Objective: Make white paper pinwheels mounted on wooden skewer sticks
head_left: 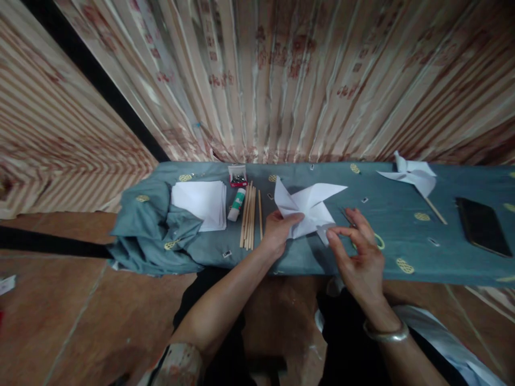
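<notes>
My left hand (278, 231) grips a white paper pinwheel (308, 206) near its centre, with the thumb on top. The pinwheel's blades are folded inward, and no stick shows on it. My right hand (359, 252) pinches thumb and forefinger at the tip of the lower right blade, its other fingers loosely raised. Scissors with a green handle (380, 241) lie on the cloth, partly hidden behind the right hand. To the left of my left hand are several wooden sticks (250, 214), a glue stick (237, 203) and a small box of metal pins (238, 177).
A stack of white paper squares (201, 201) lies at the left, partly under bunched cloth (148, 230). On the right are a pinwheel on a stick (414, 174) and a black phone (483, 225). A patterned curtain (257, 80) hangs behind the narrow cloth-covered table (402, 225).
</notes>
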Available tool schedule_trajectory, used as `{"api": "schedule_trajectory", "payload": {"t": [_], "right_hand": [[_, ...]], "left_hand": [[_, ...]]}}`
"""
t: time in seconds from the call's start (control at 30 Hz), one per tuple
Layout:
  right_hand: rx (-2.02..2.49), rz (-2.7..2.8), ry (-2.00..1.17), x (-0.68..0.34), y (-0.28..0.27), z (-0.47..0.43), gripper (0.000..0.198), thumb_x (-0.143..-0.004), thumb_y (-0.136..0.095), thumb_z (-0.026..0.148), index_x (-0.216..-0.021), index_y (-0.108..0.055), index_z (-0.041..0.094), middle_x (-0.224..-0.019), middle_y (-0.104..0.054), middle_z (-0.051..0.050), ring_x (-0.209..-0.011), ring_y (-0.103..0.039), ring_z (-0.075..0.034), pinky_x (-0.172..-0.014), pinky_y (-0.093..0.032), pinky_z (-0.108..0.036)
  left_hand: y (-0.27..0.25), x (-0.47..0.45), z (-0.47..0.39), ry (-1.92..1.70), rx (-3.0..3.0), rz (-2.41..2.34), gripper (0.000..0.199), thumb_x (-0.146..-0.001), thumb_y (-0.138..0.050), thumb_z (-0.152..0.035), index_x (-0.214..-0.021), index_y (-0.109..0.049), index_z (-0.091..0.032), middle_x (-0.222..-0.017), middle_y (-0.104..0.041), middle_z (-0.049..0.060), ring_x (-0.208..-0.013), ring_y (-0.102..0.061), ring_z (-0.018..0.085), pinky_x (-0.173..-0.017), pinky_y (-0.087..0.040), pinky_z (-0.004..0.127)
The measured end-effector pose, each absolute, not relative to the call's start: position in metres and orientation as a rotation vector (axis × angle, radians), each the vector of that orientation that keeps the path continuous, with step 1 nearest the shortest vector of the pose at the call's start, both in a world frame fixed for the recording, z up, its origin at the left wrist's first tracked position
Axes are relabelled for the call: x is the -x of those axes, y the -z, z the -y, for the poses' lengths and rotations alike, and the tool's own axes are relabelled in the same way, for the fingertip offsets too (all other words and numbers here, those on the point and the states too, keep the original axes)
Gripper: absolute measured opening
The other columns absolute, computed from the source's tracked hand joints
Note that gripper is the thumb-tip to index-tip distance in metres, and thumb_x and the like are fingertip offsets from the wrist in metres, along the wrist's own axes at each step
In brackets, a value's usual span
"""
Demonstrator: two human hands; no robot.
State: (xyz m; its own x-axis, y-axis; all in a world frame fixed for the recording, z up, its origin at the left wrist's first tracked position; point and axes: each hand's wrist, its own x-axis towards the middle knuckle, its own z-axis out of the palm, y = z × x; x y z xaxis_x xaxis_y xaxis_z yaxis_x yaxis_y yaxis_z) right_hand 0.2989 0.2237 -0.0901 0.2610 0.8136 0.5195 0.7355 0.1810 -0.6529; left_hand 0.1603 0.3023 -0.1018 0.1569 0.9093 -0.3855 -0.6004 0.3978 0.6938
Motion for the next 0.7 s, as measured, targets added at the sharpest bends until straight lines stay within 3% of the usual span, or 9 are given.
{"api": "schedule_trajectory", "payload": {"t": [0.17, 0.43, 0.57, 0.7], "right_hand": [[1.634, 1.366, -0.189, -0.313, 0.097, -0.231, 0.029, -0.085, -0.061, 0.048, -0.089, -0.07, 0.021, -0.131, -0.063, -0.014, -0.121, -0.06, -0.03, -0.106, -0.04, -0.053], [1.569, 1.284, -0.414, -0.299, 0.127, -0.261, 0.026, -0.08, -0.065, 0.047, -0.088, -0.072, 0.023, -0.099, -0.075, -0.009, -0.095, -0.07, -0.028, -0.094, -0.051, -0.051], [1.494, 1.54, -0.457, -0.26, 0.123, -0.293, 0.022, -0.083, -0.06, 0.042, -0.083, -0.072, 0.023, -0.111, -0.073, -0.009, -0.099, -0.07, -0.027, -0.093, -0.052, -0.047], [1.431, 1.813, -0.38, -0.21, 0.103, -0.343, 0.017, -0.084, -0.057, 0.029, -0.084, -0.072, 0.021, -0.128, -0.066, -0.013, -0.12, -0.062, -0.028, -0.104, -0.045, -0.048]], "left_hand": [[0.101, -0.146, -0.304, -1.165, -0.405, -0.88, 0.036, -0.037, -0.088, -0.024, -0.068, -0.073, -0.013, -0.069, -0.072, 0.004, -0.062, -0.062, 0.016, -0.066, -0.047, 0.028], [0.084, -0.095, -0.325, -1.38, -0.413, -0.893, 0.032, -0.042, -0.089, -0.024, -0.067, -0.07, -0.016, -0.067, -0.072, 0.001, -0.063, -0.065, 0.016, -0.068, -0.049, 0.028], [0.069, -0.049, -0.34, -1.563, -0.377, -0.903, 0.037, -0.043, -0.088, -0.026, -0.072, -0.07, -0.015, -0.068, -0.073, 0.002, -0.068, -0.069, 0.018, -0.073, -0.052, 0.029], [0.06, -0.006, -0.344, -1.686, -0.271, -0.962, 0.036, -0.042, -0.088, -0.022, -0.071, -0.068, -0.015, -0.066, -0.072, 0.0, -0.068, -0.07, 0.017, -0.072, -0.054, 0.028]]}}
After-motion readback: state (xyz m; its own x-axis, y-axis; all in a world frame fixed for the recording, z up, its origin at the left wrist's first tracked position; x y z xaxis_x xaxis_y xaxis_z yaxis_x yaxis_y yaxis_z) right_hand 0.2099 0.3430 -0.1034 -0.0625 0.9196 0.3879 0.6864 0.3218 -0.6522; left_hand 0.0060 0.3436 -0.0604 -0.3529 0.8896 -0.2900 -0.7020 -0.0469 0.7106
